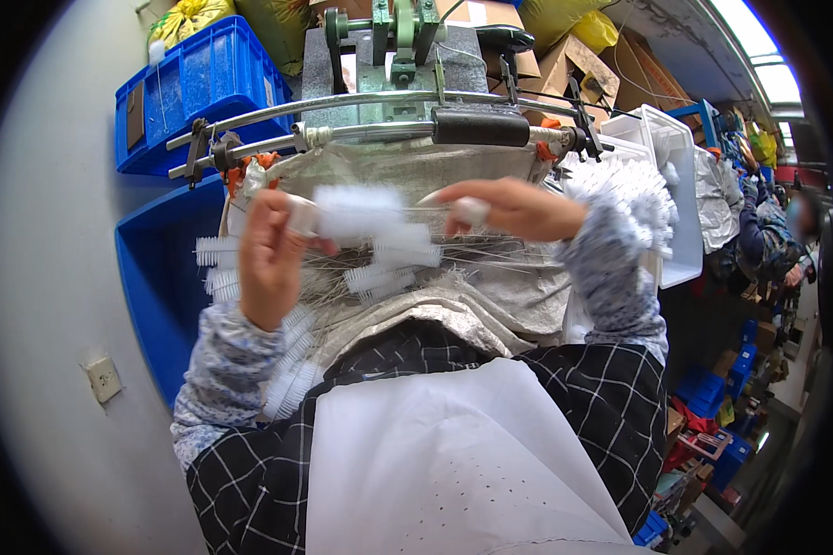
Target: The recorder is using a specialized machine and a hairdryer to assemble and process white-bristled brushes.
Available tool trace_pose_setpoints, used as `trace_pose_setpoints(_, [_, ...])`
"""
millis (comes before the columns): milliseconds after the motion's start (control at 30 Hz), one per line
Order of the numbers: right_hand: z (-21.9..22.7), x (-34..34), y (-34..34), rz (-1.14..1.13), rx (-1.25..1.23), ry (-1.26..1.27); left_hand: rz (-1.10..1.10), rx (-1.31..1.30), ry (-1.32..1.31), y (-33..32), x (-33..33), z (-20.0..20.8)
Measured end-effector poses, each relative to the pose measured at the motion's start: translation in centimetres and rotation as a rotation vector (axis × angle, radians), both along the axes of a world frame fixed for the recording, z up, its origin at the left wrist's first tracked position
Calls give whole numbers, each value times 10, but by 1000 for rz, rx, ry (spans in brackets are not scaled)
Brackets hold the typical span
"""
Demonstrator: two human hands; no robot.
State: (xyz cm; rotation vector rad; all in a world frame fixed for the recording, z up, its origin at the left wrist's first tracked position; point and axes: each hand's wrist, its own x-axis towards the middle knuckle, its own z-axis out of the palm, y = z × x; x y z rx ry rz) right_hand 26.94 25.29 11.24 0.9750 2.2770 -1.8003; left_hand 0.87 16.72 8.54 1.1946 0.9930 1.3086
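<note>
Left fingers (270,215) grasp a brush (361,212), right fingers (470,191) too blurred to tell, loose brushes (407,246) littering sacking (389,168).

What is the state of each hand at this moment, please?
Left hand: closed, holding a blurred white brush at one end.
Right hand: partly curled, near the brush's other end; blur hides whether it holds anything.

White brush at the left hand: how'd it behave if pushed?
The white brush is probably light: its bulk looks like bristles. They'd likely flex; those on the similar brushes nearby look thin. Its outline seems roughly cylindrical, so it may roll, though blur hides detail.
</note>
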Motion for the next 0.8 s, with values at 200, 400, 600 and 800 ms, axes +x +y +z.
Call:
trace_pose_setpoints(200, [-15,-41,7,-185,107,25,-114,-108,500,-22,-36,-6])
trace_pose_setpoints(400, [-82,21,121,-590,1299,-419,273,-192,1107,-49,-151,-76])
trace_pose_setpoints(600, [-84,16,135,-588,1198,-458,465,-335,941,-51,-165,-86])
trace_pose_setpoints(800, [-77,11,134,-586,1115,-485,309,-469,756,-49,-173,-97])
